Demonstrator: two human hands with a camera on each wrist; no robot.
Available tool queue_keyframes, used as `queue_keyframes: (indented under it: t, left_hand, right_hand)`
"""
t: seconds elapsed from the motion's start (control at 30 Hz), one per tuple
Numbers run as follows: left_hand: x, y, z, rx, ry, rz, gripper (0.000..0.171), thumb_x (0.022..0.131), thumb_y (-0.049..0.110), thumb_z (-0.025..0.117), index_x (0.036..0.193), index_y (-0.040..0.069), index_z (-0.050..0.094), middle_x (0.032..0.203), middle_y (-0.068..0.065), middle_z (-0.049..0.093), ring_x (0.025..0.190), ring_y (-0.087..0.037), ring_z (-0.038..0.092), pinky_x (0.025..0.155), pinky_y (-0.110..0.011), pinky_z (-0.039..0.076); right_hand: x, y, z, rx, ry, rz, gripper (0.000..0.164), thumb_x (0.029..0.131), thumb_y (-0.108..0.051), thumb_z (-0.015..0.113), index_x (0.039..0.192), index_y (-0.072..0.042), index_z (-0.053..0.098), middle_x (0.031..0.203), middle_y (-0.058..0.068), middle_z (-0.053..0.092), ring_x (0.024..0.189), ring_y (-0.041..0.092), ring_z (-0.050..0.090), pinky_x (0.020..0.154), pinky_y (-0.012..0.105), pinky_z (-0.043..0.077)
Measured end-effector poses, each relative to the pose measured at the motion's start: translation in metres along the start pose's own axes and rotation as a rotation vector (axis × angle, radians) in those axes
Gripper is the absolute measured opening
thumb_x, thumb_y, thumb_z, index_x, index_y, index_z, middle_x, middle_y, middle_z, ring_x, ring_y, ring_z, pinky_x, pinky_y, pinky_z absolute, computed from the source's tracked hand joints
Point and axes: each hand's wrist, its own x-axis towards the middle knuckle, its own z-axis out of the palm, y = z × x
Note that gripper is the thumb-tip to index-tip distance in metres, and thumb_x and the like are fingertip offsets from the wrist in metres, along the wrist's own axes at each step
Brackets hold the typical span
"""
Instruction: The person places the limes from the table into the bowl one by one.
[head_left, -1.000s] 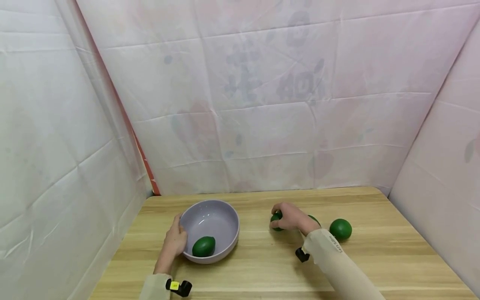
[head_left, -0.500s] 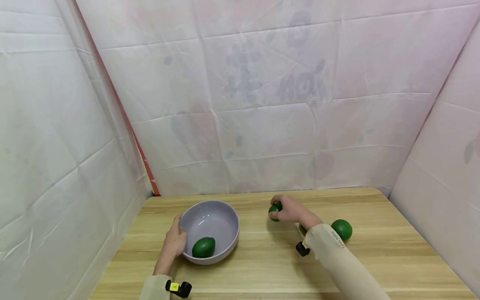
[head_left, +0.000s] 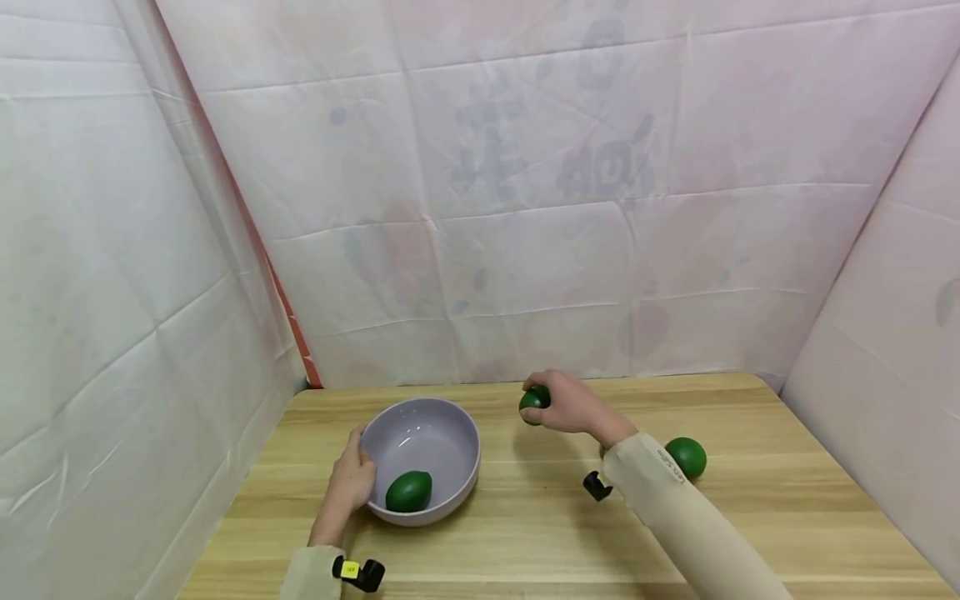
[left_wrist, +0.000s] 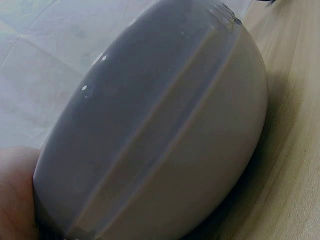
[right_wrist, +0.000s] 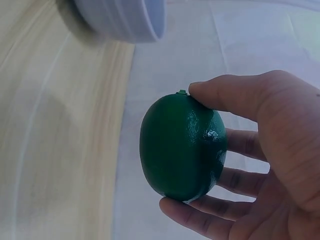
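My left hand [head_left: 350,479] grips the left side of a round lavender bowl [head_left: 467,492], which stands on the table. In the left wrist view, the bowl's side [left_wrist: 200,135] fills most of the picture. One green lime [head_left: 408,492] lies inside the bowl, near its front. To the bowl's right, my right hand [head_left: 573,406] pinches another lime [head_left: 533,406] in the air above the table. The right wrist view shows this lime [right_wrist: 177,147] between the thumb at its stem end and the fingers around the other side.
A further lime [head_left: 686,457] rests on the wooden table [head_left: 525,542] beyond the right forearm. A bit of something dark shows beside the right wrist, mostly hidden by it. White printed cloth [head_left: 525,250] encloses the table at the back and sides.
My right hand has lifted its lime off the table and carried it left and slightly away, toward the bowl. The left hand and the bowl have kept their place.
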Motion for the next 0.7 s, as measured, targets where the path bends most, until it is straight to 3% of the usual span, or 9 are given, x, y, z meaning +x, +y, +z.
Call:
queue_keyframes:
  t: [0.3, 0.7]
  left_hand:
    - [0.000, -0.001, 0.001, 0.005, 0.016, 0.010, 0.056, 0.104, 0.007, 0.022, 0.160, 0.013, 0.021, 0.161, -0.030, 0.032, 0.143, -0.052, 0.040, 0.111, -0.067, 0.040]
    - [0.000, 0.001, 0.002, 0.013, 0.028, 0.010, 0.056, 0.104, 0.008, 0.023, 0.160, 0.012, 0.023, 0.160, -0.030, 0.034, 0.142, -0.053, 0.041, 0.110, -0.067, 0.042]
  right_hand:
    - [0.004, -0.026, -0.005, -0.040, 0.001, -0.113, 0.042, 0.092, -0.030, 0.073, 0.127, -0.007, 0.067, 0.116, 0.010, 0.069, 0.084, 0.015, 0.057, 0.070, 0.030, 0.051]
    - [0.006, -0.060, 0.003, -0.069, -0.007, -0.228, 0.038, 0.091, -0.028, 0.073, 0.124, -0.010, 0.068, 0.121, 0.010, 0.069, 0.091, 0.016, 0.059, 0.069, 0.027, 0.051]
